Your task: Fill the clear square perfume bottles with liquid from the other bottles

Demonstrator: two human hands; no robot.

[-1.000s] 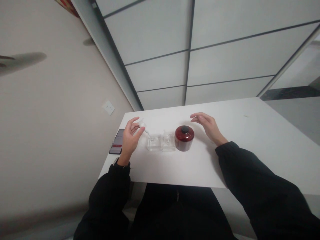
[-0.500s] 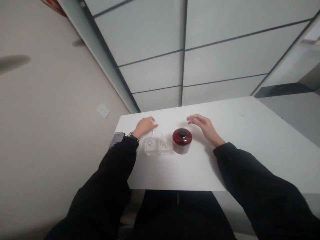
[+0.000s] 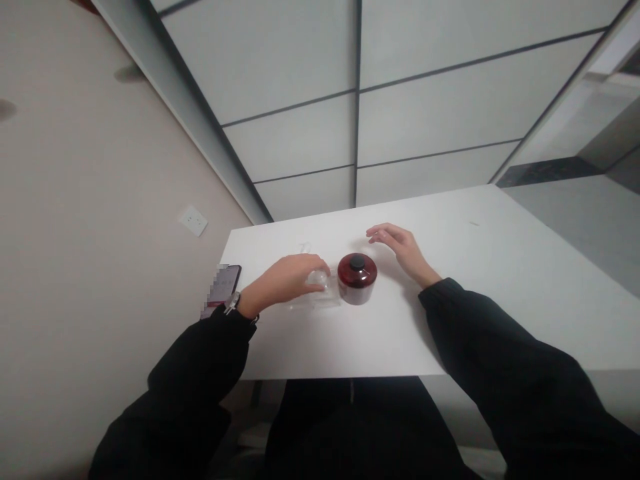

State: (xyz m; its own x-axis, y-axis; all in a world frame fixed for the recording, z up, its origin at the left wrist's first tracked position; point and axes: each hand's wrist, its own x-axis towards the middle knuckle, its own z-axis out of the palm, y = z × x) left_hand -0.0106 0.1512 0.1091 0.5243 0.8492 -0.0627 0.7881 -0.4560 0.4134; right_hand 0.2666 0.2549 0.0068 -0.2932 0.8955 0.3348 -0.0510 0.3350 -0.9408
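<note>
Two small clear plastic containers (image 3: 327, 298) stand side by side on the white table (image 3: 380, 333), mostly covered by my left hand (image 3: 287, 280). Its fingers curl down over the right-hand container, close beside a dark red round jar (image 3: 357, 279) with a black knob on its lid. My right hand (image 3: 397, 245) hovers just behind and right of the jar, fingers spread and empty. A small clear piece (image 3: 303, 248) lies on the table behind my left hand.
A phone (image 3: 223, 285) lies at the table's left edge, next to a beige wall with a socket (image 3: 193, 219). Frosted glass panels stand behind the table. My black sleeves reach in from the near edge.
My left hand carried a small clear piece to the back of the table, left it there, then came right and down onto the clear containers. My right hand has barely moved.
</note>
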